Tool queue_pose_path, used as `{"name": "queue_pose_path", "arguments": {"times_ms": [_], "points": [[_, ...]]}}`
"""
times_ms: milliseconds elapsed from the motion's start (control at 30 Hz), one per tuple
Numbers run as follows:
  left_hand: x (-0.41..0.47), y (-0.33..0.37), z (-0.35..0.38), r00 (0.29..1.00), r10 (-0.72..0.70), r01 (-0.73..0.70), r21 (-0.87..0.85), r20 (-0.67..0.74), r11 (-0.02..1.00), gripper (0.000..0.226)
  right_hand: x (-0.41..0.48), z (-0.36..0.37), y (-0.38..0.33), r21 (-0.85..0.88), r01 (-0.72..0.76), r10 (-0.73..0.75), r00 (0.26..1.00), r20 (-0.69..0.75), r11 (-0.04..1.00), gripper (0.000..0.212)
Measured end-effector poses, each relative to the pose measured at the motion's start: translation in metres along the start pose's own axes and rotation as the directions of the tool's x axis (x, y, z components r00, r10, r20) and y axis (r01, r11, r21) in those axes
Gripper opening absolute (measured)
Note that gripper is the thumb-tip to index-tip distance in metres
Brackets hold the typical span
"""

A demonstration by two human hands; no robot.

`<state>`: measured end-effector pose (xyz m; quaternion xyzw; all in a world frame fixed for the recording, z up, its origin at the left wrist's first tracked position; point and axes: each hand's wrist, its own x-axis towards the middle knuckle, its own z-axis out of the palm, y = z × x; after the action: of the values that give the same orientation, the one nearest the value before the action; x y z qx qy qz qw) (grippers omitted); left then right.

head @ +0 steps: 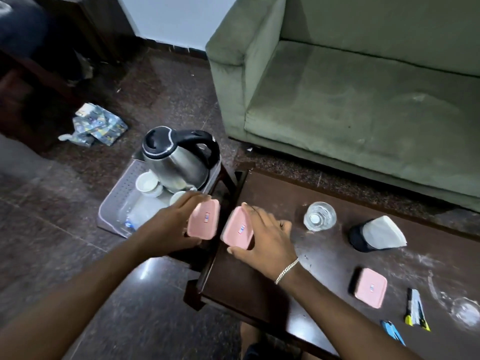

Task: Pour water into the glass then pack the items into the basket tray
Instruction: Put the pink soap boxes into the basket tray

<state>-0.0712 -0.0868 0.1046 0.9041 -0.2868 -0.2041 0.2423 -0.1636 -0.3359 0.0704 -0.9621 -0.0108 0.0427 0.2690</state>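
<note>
My left hand (168, 224) grips a pink-lidded box (205, 222) held over the gap between the basket tray (114, 203) and the dark table (324, 255). My right hand (265, 237) grips a second pink-lidded box (237, 228), tilted, at the table's left edge. A third pink-lidded box (370, 287) lies flat on the table to the right. The glass (320, 216) stands upright on the table beyond my right hand. In the grey tray sit a steel kettle (179, 157), small white cups (148, 183) and a plastic bottle (132, 222) lying down.
A black holder with white napkins (376, 233) stands right of the glass. Two utility knives, one yellow (415, 310) and one blue (393, 333), lie near the table's front right, beside another clear glass (465, 311). A green sofa (350, 87) stands behind. Crumpled wrapping (98, 126) lies on the floor.
</note>
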Motion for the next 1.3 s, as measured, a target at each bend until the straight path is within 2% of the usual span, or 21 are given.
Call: {"name": "queue_pose_path", "arguments": {"times_ms": [100, 200, 433, 533, 700, 900, 1033, 1300], "points": [[-0.022, -0.038, -0.040, 0.997, -0.072, 0.070, 0.047, 0.035, 0.996, 0.096, 0.021, 0.010, -0.040, 0.124, 0.076, -0.071, 0.996, -0.045, 0.989, 0.087], [-0.036, -0.071, -0.066, 0.986, -0.147, 0.138, 0.112, 0.079, 0.984, 0.093, 0.040, 0.024, -0.078, 0.122, 0.141, -0.133, 0.989, -0.069, 0.982, 0.078], [-0.041, -0.131, -0.065, 0.966, -0.220, 0.180, 0.256, 0.134, 0.950, 0.100, 0.070, 0.079, -0.134, 0.077, 0.147, -0.153, 0.986, 0.071, 0.986, 0.071], [-0.034, -0.150, -0.055, 0.962, -0.226, 0.165, 0.338, 0.151, 0.927, 0.102, 0.080, 0.095, -0.140, 0.053, 0.134, -0.140, 0.982, 0.126, 0.990, 0.070], [-0.022, -0.163, -0.048, 0.946, -0.220, 0.137, 0.324, 0.237, 0.936, 0.106, 0.087, 0.114, -0.141, 0.050, 0.115, -0.123, 0.971, 0.203, 0.992, 0.071], [-0.014, -0.165, -0.045, 0.927, -0.228, 0.122, 0.337, 0.297, 0.934, 0.103, 0.085, 0.126, -0.149, -0.086, 0.151, -0.136, 0.978, 0.157, 0.985, 0.066], [-0.011, -0.168, -0.043, 0.919, -0.240, 0.125, 0.346, 0.313, 0.930, 0.106, 0.080, 0.131, -0.152, -0.145, 0.095, -0.079, 0.990, 0.113, 0.985, 0.060], [-0.016, -0.175, -0.033, 0.916, -0.243, 0.130, 0.337, 0.319, 0.932, 0.102, 0.075, 0.137, -0.148, -0.206, 0.067, -0.046, 0.993, 0.106, 0.976, 0.024]]}}
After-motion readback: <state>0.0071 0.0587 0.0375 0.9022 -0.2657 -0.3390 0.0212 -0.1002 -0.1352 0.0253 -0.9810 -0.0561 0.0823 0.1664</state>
